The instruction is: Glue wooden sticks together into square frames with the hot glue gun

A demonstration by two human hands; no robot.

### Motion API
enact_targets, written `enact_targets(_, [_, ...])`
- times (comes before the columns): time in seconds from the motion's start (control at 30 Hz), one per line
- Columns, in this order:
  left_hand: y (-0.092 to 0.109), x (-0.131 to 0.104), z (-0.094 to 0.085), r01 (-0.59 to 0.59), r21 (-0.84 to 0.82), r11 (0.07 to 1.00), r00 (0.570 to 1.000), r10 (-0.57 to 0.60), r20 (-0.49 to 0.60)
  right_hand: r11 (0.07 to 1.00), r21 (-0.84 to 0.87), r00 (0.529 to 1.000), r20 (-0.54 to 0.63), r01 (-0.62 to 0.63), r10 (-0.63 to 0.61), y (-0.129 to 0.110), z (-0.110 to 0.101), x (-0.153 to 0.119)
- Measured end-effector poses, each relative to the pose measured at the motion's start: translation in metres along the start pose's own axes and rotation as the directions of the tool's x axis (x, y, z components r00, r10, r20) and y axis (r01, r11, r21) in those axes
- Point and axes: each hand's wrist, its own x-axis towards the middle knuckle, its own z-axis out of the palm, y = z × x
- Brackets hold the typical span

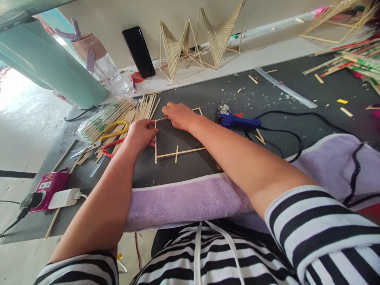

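Note:
A square frame of thin wooden sticks [181, 152] lies on the dark grey table, with a short stick crossing its near side. My left hand [142, 135] pinches the frame's left stick close to the far left corner. At the far side, my right hand [179, 115] has its fingers closed on the frame's stick near that same corner; its forearm passes over the frame's right part and hides it. Just right of the frame rests a blue glue gun [240, 121] with a black cord.
Scissors [114, 138] and a bag of sticks [102, 118] lie at the left, near a magenta socket block [50, 190]. Behind stand a phone [139, 52], a bottle [102, 65] and stick models [218, 39]. A purple towel [187, 202] covers the near edge.

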Motion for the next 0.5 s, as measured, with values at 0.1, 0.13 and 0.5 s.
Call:
enact_targets(0.1, [-0.0012,0.0014,0.0,0.003,-0.001,1.0,1.0,-0.003,0.005,1.0,0.005,1.0,-0.001,0.005,-0.005,0.0002,0.0002,0.0001])
enact_targets(0.13, [-0.001,0.0012,0.0001,0.005,-0.001,1.0,1.0,-0.005,0.007,1.0,0.003,1.0,0.001,0.005,-0.005,0.0001,0.0003,0.0001])
enact_targets(0.5, [0.0072,-0.0054,-0.0001,0.012,0.016,1.0,1.0,-0.012,0.008,1.0,0.007,1.0,0.005,-0.007,0.007,-0.0009,0.0002,-0.0013])
